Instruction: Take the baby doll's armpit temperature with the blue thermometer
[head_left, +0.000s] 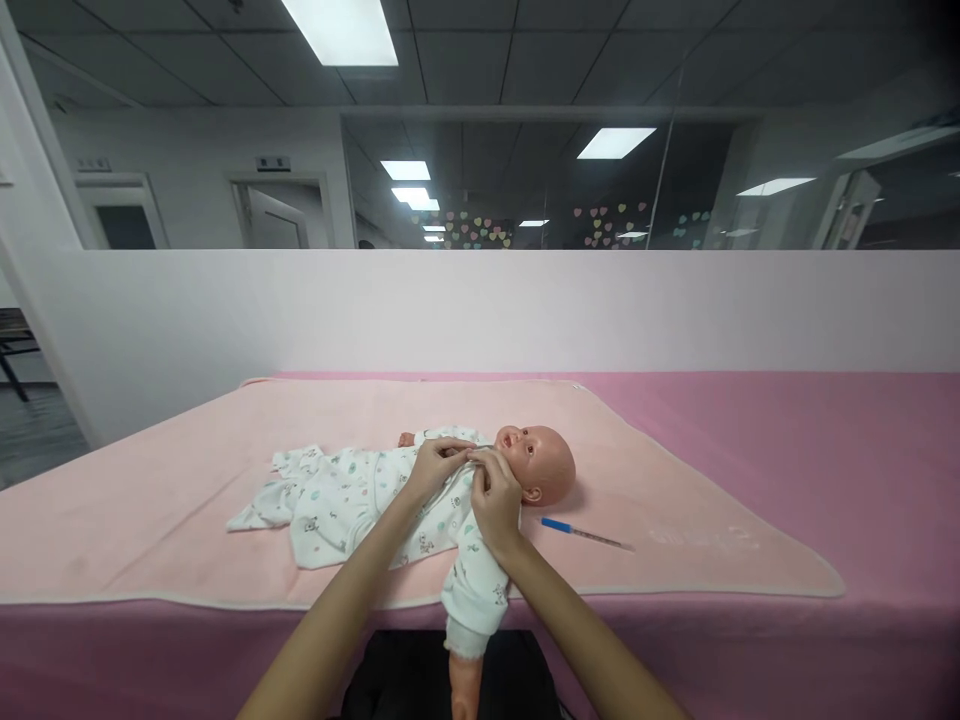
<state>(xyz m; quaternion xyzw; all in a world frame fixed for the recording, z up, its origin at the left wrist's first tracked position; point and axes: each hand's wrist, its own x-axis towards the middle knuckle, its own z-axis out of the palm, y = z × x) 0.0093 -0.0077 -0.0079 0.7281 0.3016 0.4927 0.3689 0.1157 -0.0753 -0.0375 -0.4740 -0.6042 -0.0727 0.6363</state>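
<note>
A baby doll (551,465) lies on its back with its head to the right, dressed in a white printed shirt (435,515) and matching trousers (330,510). Both my hands meet at the shirt's neckline, just below the doll's chin. My left hand (439,467) pinches the collar edge from the left. Curled in close beside it, my right hand (496,500) has its fingertips closed on the same collar. The exact bit of cloth between the fingers is hidden. One sleeved doll arm hangs toward me over the table's front edge.
A thin glass thermometer (592,536) with a blue end lies right of my right hand, near the doll's head. Beneath everything is a peach blanket (697,510) on a pink-covered table (885,480). A white half wall (525,310) with glass above stands behind.
</note>
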